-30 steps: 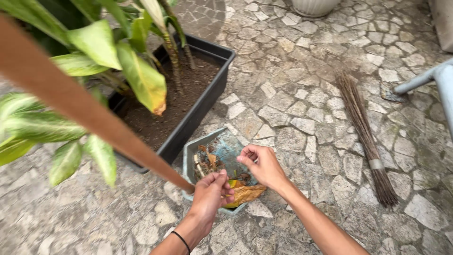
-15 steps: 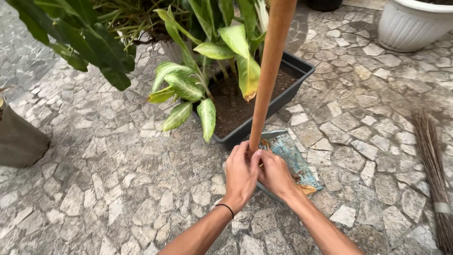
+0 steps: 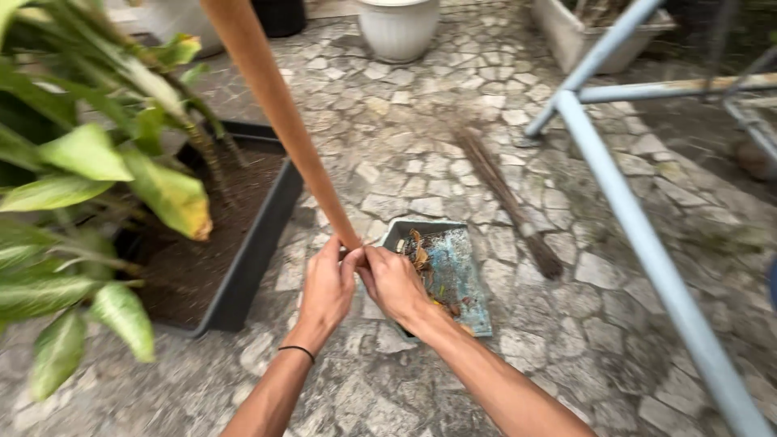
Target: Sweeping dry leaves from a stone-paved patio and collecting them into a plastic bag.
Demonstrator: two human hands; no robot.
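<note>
Stone paving (image 3: 486,105) spreads under us, with a white pot (image 3: 398,28) beyond. From the head view, our left hand (image 3: 328,287) and right hand (image 3: 394,283) are both closed around the foot of the wooden handle (image 3: 275,105), where it meets the dustpan (image 3: 453,271). A second ago they were down in the pan; now they grip the stick, and the pan of dry leaves sits on the ground beside the planter (image 3: 259,243). A broom (image 3: 506,198) lies near.

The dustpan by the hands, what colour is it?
The dustpan is blue-grey and worn, with brown dead leaves in it; the head view shows it.
</note>
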